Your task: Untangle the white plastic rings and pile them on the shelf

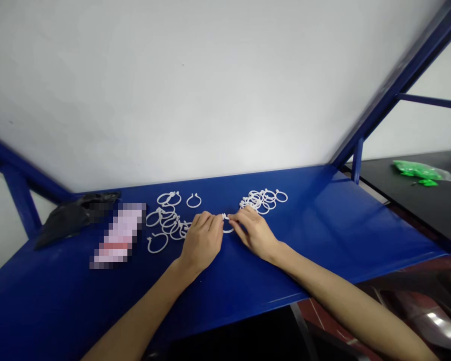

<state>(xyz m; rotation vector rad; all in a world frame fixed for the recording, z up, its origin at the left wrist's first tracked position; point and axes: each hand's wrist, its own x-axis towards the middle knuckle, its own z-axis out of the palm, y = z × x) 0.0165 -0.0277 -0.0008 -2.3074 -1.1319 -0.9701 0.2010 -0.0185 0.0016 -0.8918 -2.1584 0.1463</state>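
Observation:
Between my two hands is a white plastic ring (228, 231) with small knobbed ends, like a shower curtain ring. My left hand (203, 240) is closed on its left side, and the fingertips of my right hand (257, 232) pinch it near the knobbed ends. The fingers hide part of the ring, so I cannot tell whether its ends are joined. Left of my left hand lies a loose spread of similar white rings (158, 242), several overlapping. One open ring (194, 201) lies apart, farther back. Just beyond my right hand is a tighter heap of white rings (263, 206).
The blue table (308, 235) meets a pale wall (210, 100) at the back, with blue frame bars at both sides. A black plastic bag (65, 220) and a blurred pinkish item (122, 233) lie at left. A green bag (421, 171) rests on a black table at right.

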